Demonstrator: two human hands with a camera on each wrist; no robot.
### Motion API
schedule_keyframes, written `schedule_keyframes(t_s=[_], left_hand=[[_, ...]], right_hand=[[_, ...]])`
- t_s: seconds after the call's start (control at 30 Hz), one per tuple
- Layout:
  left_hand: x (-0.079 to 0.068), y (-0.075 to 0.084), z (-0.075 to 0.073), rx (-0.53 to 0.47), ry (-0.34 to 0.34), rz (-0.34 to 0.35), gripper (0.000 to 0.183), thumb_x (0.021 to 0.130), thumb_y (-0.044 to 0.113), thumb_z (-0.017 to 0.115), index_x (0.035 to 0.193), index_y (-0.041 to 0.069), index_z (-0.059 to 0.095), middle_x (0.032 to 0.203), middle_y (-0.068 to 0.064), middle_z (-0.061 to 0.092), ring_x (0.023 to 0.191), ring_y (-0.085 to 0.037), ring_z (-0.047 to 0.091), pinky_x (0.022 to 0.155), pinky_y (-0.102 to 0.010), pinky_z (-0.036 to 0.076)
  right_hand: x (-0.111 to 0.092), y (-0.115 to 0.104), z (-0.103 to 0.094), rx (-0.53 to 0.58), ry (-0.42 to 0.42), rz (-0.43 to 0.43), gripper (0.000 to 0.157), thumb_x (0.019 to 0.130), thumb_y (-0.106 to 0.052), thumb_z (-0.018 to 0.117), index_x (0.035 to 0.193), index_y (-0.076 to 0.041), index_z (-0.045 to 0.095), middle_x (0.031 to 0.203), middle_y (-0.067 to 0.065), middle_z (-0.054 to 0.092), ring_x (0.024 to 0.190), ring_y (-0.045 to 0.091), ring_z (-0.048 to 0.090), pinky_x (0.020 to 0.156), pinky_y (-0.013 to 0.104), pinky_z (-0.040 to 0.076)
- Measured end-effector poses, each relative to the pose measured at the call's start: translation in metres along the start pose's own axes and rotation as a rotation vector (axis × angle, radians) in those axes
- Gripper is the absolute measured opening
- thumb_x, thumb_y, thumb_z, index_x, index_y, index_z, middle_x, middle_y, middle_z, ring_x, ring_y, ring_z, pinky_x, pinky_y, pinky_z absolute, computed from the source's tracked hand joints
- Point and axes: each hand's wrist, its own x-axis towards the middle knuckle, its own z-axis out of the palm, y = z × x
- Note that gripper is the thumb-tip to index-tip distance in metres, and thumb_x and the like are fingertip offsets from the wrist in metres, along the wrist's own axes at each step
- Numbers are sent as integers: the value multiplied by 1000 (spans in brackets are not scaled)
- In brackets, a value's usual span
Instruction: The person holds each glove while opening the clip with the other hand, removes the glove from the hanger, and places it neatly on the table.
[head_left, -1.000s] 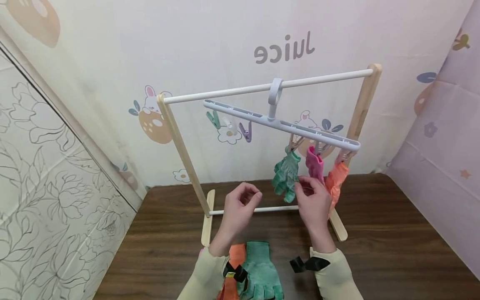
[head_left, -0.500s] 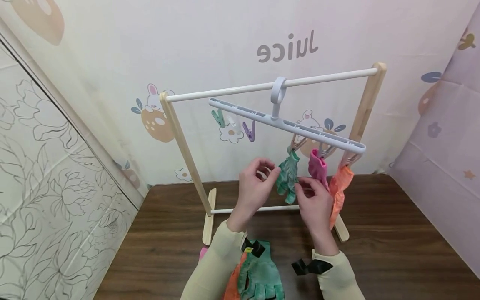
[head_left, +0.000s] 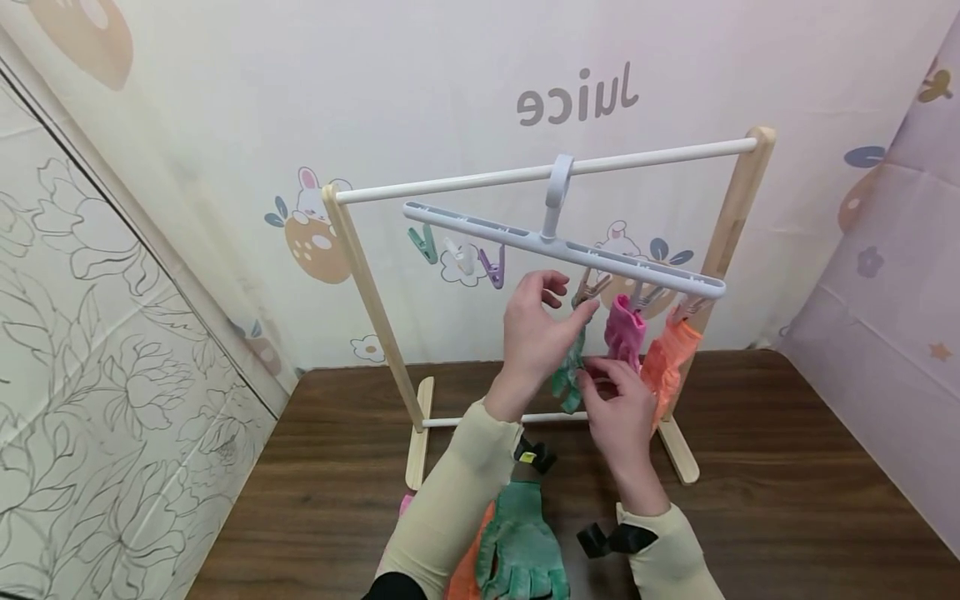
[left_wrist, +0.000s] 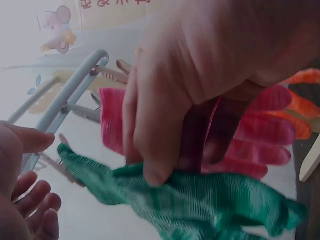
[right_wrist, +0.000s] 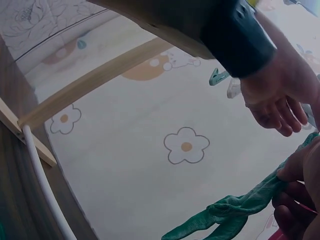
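Observation:
A green knit glove (head_left: 568, 379) hangs from a brown clothespin (head_left: 595, 286) on the grey clip hanger (head_left: 517, 237). My right hand (head_left: 622, 412) pinches this glove between thumb and fingers, clearly seen in the left wrist view, where the glove (left_wrist: 185, 200) stretches sideways. My left hand (head_left: 542, 333) is raised beside the clothespin, thumb and fingers apart, holding nothing; in the right wrist view the same left hand (right_wrist: 280, 97) has its fingers loosely bent. Right of the green glove, a pink glove (head_left: 625, 333) and an orange glove (head_left: 670, 358) hang from their own clips.
The tilted hanger hooks over the white rail (head_left: 465, 181) of a wooden stand (head_left: 371, 308). Green, white and purple clothespins (head_left: 492, 267) hang at its left half. On the dark wooden table (head_left: 780, 467) lie another green glove (head_left: 525, 546) and an orange one (head_left: 465, 575), partly under my left sleeve.
My left hand has moved up and right to the clothespin above the green glove. My right hand has stayed almost in place at the glove. The hanger has swung slightly.

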Motion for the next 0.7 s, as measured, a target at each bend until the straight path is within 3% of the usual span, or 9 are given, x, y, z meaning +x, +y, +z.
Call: schedule_keyframes(t_s=[0.23, 0.7], left_hand=[[6, 4, 13, 46, 42, 5, 45, 80, 38, 84, 104, 9, 59, 92, -2, 60, 78, -15, 58, 65, -18, 45], [14, 8, 25, 25, 67, 32, 41, 79, 28, 86, 103, 11, 57, 89, 1, 56, 73, -12, 56, 62, -15, 45]], right_hand=[[-2, -1, 3, -3, 10, -43, 14, 83, 3, 76, 96, -3, 76, 90, 7, 72, 74, 14, 64, 71, 10, 47], [-3, -5, 0, 10, -11, -35, 11, 84, 1, 74, 95, -1, 75, 91, 8, 71, 75, 12, 63, 71, 10, 47]])
